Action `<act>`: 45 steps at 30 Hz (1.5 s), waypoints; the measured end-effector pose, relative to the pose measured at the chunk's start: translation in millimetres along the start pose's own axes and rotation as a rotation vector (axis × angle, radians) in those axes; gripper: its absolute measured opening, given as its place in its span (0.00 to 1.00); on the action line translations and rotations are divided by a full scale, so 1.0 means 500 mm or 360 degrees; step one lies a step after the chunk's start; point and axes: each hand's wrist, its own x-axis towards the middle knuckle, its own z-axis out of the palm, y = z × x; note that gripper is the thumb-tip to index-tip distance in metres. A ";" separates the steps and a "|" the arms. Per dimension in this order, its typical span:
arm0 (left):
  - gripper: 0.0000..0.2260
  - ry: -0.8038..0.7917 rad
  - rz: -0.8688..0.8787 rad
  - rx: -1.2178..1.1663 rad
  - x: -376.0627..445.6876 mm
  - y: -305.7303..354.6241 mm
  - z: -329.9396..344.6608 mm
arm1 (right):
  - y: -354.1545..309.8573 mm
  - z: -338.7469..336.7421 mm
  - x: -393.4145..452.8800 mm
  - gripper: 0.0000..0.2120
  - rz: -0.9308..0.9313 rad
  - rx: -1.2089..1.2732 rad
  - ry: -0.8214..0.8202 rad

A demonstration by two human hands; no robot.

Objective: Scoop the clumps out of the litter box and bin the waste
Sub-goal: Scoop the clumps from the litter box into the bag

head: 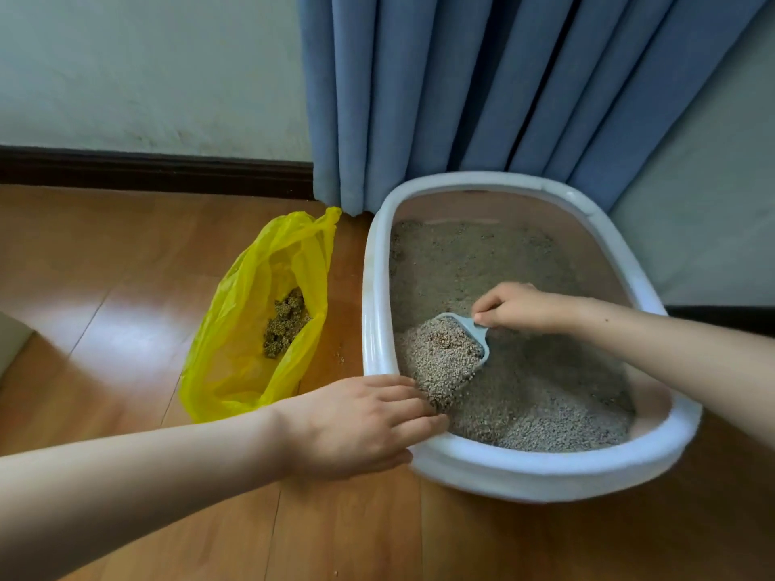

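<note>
Right hand: my right hand (pixel 513 306) grips the handle of the pale blue plastic litter scoop (pixel 461 350), fingers curled round it.
Left hand: my left hand (pixel 360 417) lies flat with straight fingers over the near left rim of the white oval plastic litter box (pixel 377 295), holding nothing; its fingertips touch or nearly touch the scoop's front edge, I cannot tell which.
Scoop: heaped with grey-brown granules, it sits low over the grey litter (pixel 545 392), inside the box's near left corner.
Axis: the scoop's length runs from the handle at the right down toward the near left.
Bag: the open yellow plastic bag (pixel 251 329) lies on the wooden floor (pixel 105 287) just left of the box, a dark clump pile (pixel 285 325) already inside.
Coming move: as I judge it, the load must cross the left rim to reach the bag; my left hand is nearer the bag, but my right carries the scoop.
Behind: blue curtain (pixel 461 98) against the pale wall (pixel 146 65).
</note>
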 end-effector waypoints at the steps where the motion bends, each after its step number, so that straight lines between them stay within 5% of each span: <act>1: 0.19 0.0010 0.0017 -0.0006 0.003 -0.003 0.000 | 0.011 -0.008 -0.007 0.13 0.0052 0.0131 0.0085; 5: 0.16 0.0057 0.0066 0.0102 0.004 -0.024 0.000 | 0.031 -0.033 -0.043 0.14 0.0198 0.0171 0.0484; 15: 0.17 0.0104 -0.0062 -0.0003 0.000 -0.034 -0.008 | 0.041 -0.042 -0.096 0.11 0.0318 0.0438 0.0499; 45: 0.17 0.0139 -0.0064 -0.0125 -0.016 -0.075 -0.047 | -0.010 -0.075 -0.078 0.14 0.0447 0.0229 0.0526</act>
